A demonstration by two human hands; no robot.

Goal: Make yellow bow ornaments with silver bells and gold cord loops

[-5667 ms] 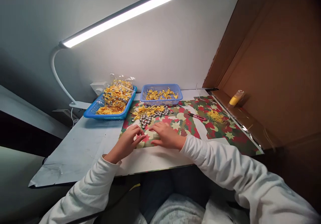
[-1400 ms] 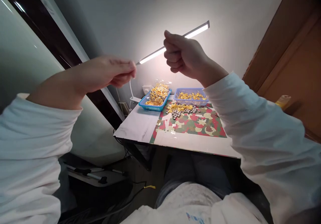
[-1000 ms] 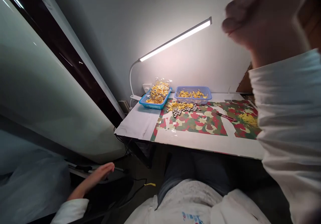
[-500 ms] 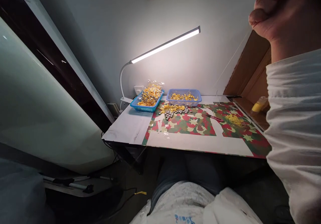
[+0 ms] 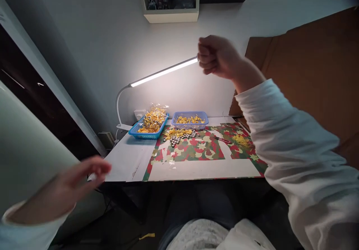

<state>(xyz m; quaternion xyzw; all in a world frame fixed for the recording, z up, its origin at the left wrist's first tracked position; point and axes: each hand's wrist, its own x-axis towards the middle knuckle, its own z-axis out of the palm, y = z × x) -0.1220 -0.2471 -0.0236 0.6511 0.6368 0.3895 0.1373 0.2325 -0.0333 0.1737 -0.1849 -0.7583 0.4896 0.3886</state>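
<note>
Left hand: low, blurred; grip cannot be determined. Blue basket: heaped, presumably finished work. Silver balls and yellow pieces: loose on the mat, apparently outstanding. Purple basket: partly filled. Right hand: raised, clenched; contents hidden.

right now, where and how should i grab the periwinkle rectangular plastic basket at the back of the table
Probably take the periwinkle rectangular plastic basket by its right-end rim, right hand coming from above and the right. It sits upright with its rim raised; the turquoise plastic basket is close to its left end, and yellow pieces and silver beads lie before its near side.
</note>
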